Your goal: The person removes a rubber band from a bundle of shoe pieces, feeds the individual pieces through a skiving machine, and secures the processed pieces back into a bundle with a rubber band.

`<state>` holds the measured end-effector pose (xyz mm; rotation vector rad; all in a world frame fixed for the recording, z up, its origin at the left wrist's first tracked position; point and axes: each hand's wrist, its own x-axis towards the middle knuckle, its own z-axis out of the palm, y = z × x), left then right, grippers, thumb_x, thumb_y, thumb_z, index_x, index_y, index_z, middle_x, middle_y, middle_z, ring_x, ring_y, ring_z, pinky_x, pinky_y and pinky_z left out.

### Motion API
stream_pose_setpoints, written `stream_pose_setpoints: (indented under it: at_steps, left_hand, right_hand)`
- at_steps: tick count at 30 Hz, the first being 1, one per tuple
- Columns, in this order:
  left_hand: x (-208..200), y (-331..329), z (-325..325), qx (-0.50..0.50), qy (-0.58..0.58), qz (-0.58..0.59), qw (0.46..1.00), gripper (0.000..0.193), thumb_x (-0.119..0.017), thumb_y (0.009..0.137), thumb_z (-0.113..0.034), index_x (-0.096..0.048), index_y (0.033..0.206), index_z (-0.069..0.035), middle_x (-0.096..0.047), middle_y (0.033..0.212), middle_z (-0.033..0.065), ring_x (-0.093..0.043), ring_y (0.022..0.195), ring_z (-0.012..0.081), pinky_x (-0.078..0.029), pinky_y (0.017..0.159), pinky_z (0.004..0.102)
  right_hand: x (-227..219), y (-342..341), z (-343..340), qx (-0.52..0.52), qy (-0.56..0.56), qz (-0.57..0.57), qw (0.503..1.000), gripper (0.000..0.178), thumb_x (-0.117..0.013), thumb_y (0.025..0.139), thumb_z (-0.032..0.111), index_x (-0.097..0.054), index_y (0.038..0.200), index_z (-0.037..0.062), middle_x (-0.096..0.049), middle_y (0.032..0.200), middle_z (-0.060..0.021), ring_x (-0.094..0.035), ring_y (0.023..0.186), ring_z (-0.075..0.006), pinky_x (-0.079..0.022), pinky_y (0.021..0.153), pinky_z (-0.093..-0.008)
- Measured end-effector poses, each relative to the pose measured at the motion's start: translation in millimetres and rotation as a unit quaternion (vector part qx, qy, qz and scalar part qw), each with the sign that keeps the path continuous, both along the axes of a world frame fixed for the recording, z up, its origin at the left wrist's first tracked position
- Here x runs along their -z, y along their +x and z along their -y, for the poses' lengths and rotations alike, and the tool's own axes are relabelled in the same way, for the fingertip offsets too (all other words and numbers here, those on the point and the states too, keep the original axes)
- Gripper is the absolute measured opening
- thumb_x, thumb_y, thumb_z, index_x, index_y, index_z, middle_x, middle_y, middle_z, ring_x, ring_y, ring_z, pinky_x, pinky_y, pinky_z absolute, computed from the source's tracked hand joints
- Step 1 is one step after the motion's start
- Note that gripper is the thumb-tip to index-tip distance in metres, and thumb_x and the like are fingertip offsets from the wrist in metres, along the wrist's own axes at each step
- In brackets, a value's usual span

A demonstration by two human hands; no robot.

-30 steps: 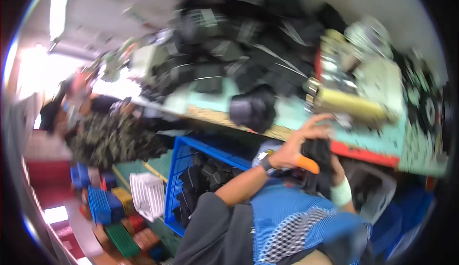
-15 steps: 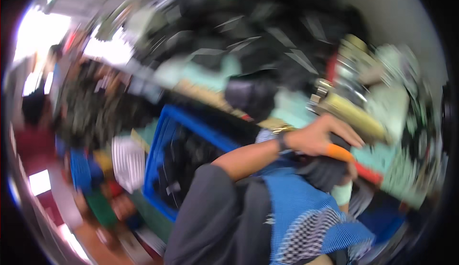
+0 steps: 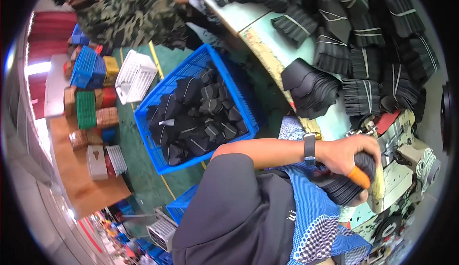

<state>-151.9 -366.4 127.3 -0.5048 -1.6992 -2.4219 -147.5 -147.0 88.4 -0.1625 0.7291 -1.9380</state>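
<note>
My left hand (image 3: 351,155), with a dark watch on its wrist and an orange cover on one finger, is closed over a thick stack of black layered pieces (image 3: 339,187). Low on the same stack, my right hand (image 3: 362,198) shows only in part; its visible fingers press against the pieces. The stack is held close to my blue patterned apron (image 3: 313,203), beside a sewing machine (image 3: 397,157). A loose fanned pile of similar black pieces (image 3: 311,88) lies on the pale green table, beyond my left wrist.
Tied black bundles (image 3: 366,59) crowd the table's far side. A blue crate (image 3: 228,86) of black bundles stands on the green floor to the left. Behind it are a white basket (image 3: 135,76) and coloured crates. A person in camouflage clothing (image 3: 136,14) works at upper left.
The view has swung and sharpened from a blur. The blue crate, table bundles and camouflaged person now show more fully. Both hands remain on the black stack.
</note>
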Motion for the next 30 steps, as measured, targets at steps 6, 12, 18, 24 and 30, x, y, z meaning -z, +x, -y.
stream_pose_setpoints:
  at_steps: [6,12,18,24,30]
  left_hand:
    - [2.3,-51.9,28.6,0.330,0.079,0.153,0.928,0.050,-0.076,0.078,-0.019,-0.054,0.119,0.000,-0.054,0.127,0.0131,-0.046,0.123,0.0224,-0.034,0.104,0.0353]
    - [1.4,-85.3,0.7,0.330,-0.239,0.259,0.876,0.027,-0.054,0.097,-0.016,-0.060,0.114,0.004,-0.068,0.094,0.0092,-0.058,0.086,0.0104,-0.049,0.078,0.0285]
    - [-10.0,-111.9,-35.3,0.410,-0.195,0.394,0.799,0.028,-0.057,0.095,-0.016,-0.059,0.112,0.007,-0.067,0.104,0.0056,-0.061,0.093,0.0112,-0.049,0.084,0.0263]
    - [6.4,-142.1,-44.2,0.375,-0.280,0.511,0.721,0.029,-0.051,0.097,-0.015,-0.060,0.111,0.008,-0.069,0.096,0.0126,-0.067,0.078,0.0141,-0.054,0.069,0.0239]
    - [32.7,-144.3,-44.6,0.364,-0.363,0.388,0.765,0.030,-0.051,0.097,-0.016,-0.062,0.110,0.009,-0.069,0.098,0.0112,-0.066,0.083,0.0137,-0.053,0.073,0.0234]
  right_hand:
    - [-29.3,10.6,1.4,0.238,0.286,-0.083,0.924,0.072,-0.066,0.073,0.023,-0.044,0.134,-0.0098,-0.057,0.126,-0.0176,-0.055,0.118,-0.0259,-0.041,0.103,-0.0368]
    - [-54.2,32.0,13.8,0.321,0.307,-0.015,0.896,0.036,-0.059,0.093,0.009,-0.055,0.125,-0.0064,-0.062,0.115,-0.0080,-0.057,0.104,-0.0117,-0.046,0.091,-0.0274]
    - [-30.9,28.7,-4.0,0.399,0.325,0.042,0.856,0.031,-0.060,0.094,0.017,-0.062,0.112,-0.0079,-0.067,0.101,-0.0069,-0.061,0.090,-0.0100,-0.050,0.081,-0.0254]
    - [-6.7,3.1,-6.2,0.371,0.300,0.098,0.874,0.032,-0.061,0.094,0.022,-0.065,0.107,-0.0066,-0.069,0.095,-0.0066,-0.061,0.086,-0.0094,-0.050,0.077,-0.0246]
    - [-18.4,-0.3,-18.0,0.391,0.297,0.102,0.865,0.030,-0.061,0.093,0.021,-0.065,0.106,-0.0063,-0.069,0.092,-0.0077,-0.062,0.086,-0.0097,-0.050,0.076,-0.0259]
